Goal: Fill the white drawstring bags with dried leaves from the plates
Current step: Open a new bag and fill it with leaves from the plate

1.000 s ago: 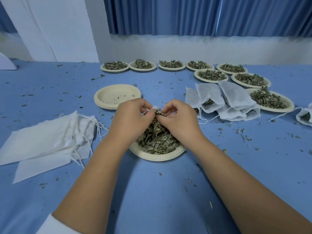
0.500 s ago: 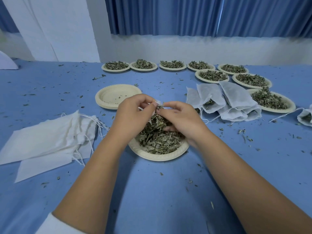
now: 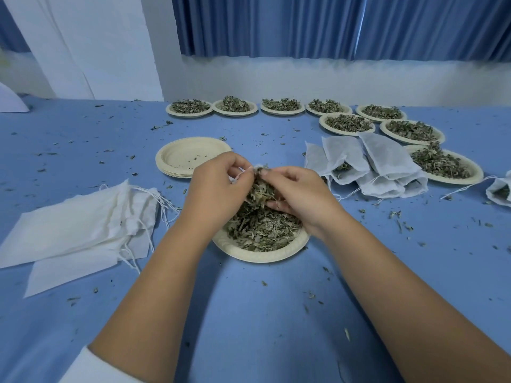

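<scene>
Centre frame: paper plate point(image 3: 260, 254) sits under both hands, likely to catch spill. Left hand point(image 3: 218, 189) pinches mouth of white drawstring bag point(image 3: 244, 172) to hold it agape; bag mostly hidden. Right hand point(image 3: 300, 194) has fingers curled on dried leaves point(image 3: 260, 193), feeding them in. Left: empty bags point(image 3: 77, 228). Right: filled bags point(image 3: 367, 167). Upper frame: full plates point(image 3: 235, 111).

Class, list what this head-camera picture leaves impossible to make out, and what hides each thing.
Head view: the bag being filled is mostly hidden by the left hand and right hand; how full is unclear.
Head view: the right-edge bag is cut off by the frame.
Head view: the stacked empty plates are too thin to count.
</scene>
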Demonstrator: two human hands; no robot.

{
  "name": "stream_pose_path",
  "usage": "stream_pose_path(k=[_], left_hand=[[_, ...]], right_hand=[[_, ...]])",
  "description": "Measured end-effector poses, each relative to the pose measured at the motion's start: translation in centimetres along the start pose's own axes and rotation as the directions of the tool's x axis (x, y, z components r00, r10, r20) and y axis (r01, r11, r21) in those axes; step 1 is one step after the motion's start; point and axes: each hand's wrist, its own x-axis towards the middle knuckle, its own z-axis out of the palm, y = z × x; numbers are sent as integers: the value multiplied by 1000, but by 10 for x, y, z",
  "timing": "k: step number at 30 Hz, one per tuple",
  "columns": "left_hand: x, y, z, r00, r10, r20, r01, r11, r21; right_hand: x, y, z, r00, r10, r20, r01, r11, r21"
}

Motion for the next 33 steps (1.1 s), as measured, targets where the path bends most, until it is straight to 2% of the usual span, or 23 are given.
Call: stream_pose_path(k=[4, 7, 13, 20, 22, 25, 29, 33], left_hand=[[2, -2, -1, 992, -64, -107, 62, 998, -18], [3, -1, -2, 986, -92, -137, 92, 996, -13], [1, 1, -4, 980, -98, -173, 106, 994, 40], [0, 3, -5, 979, -88, -182, 102, 993, 66], [-1, 4, -4, 981, -87, -175, 97, 994, 47], [0, 4, -2, 989, -86, -125, 91, 995, 39], [-1, 6, 1, 999, -48, 3, 48, 999, -4], [-3, 10, 2, 995, -73, 63, 77, 995, -61]], right_hand=[[-1, -8, -3, 992, 107, 64, -112, 989, 93], [-5, -11, -4, 982, 129, 140, -150, 978, 148], [-8, -12, -4, 980, 49, 192, -67, 994, 88], [-11, -14, -6, 974, -97, 205, 61, 983, 172], [-10, -12, -6, 975, -149, 163, 130, 984, 120], [-9, -7, -1, 965, -250, 79, 256, 964, -74], [-7, -1, 2, 952, -307, 4, 304, 939, -163], [-6, 2, 2, 922, -377, -85, 334, 888, -317]])
